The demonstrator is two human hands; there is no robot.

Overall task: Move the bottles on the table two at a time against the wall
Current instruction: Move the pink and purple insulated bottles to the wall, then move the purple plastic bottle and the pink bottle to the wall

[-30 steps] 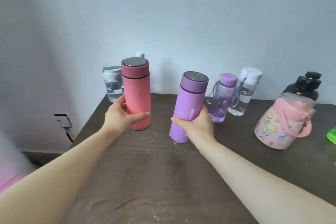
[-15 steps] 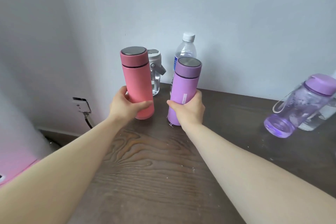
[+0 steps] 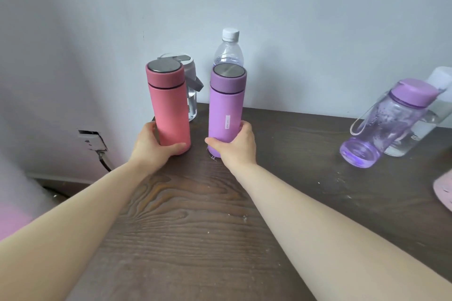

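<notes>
Two insulated flasks stand upright near the far left corner of the dark wooden table [image 3: 195,227], each gripped low on its body. The left hand [image 3: 151,149] has its fingers wrapped round the base of the pink flask [image 3: 168,110]; the right hand [image 3: 234,146] has its fingers closed round the base of the purple flask [image 3: 226,110]. Both flasks carry steel-topped lids. Whether their bases touch the tabletop cannot be told.

Just behind the pink flask, a clear bottle with a grey carry loop [image 3: 192,85] stands against the wall [image 3: 293,19]. Just behind the purple flask, a clear plastic water bottle with a white cap [image 3: 229,49] also stands at the wall.

Well apart to the right, a translucent purple bottle with a purple lid [image 3: 384,124] stands on the table, with a clear white-capped bottle [image 3: 430,115] just behind it. A wall socket with a cable [image 3: 91,140] sits low on the left wall.
</notes>
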